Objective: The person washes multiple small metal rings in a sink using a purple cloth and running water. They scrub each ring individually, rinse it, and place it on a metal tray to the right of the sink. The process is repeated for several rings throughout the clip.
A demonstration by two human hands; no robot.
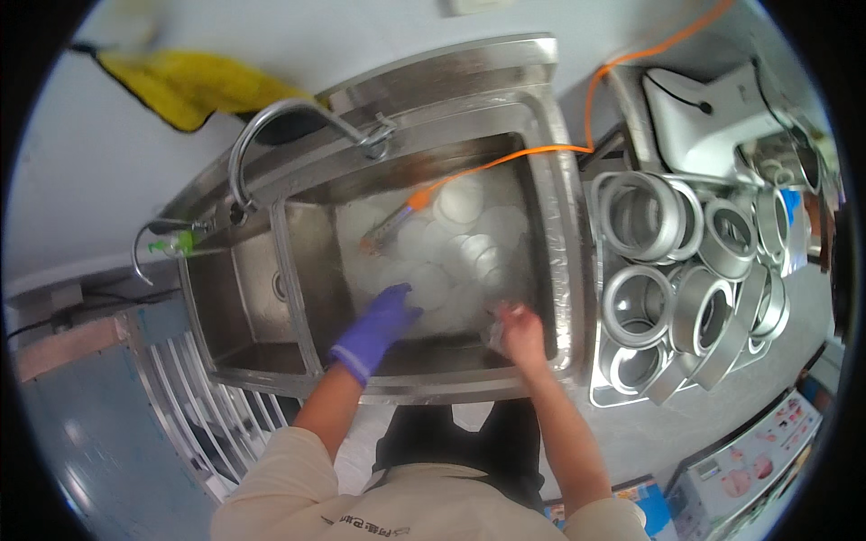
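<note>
My left hand (380, 326), in a purple glove, is at the water in the large basin of a stainless steel sink (304, 297), its fingers apart over pale round discs (427, 284). At the basin's lower right is my bare right hand (519, 330), fingers curled, with something clear and blurred beside it; whether it grips this I cannot tell. More round discs (459, 203) lie in the water. An orange-ended tubular device (392, 226) on an orange cable rests among them, towards the upper left.
A curved faucet (243, 149) reaches over the divider near a smaller basin (260, 304). Round metal cake rings (639, 216) are piled on a tray (597, 379) at right, below a white stand mixer (703, 122). The orange cable (541, 149) crosses the sink's rim. A yellow cloth (196, 81) hangs behind.
</note>
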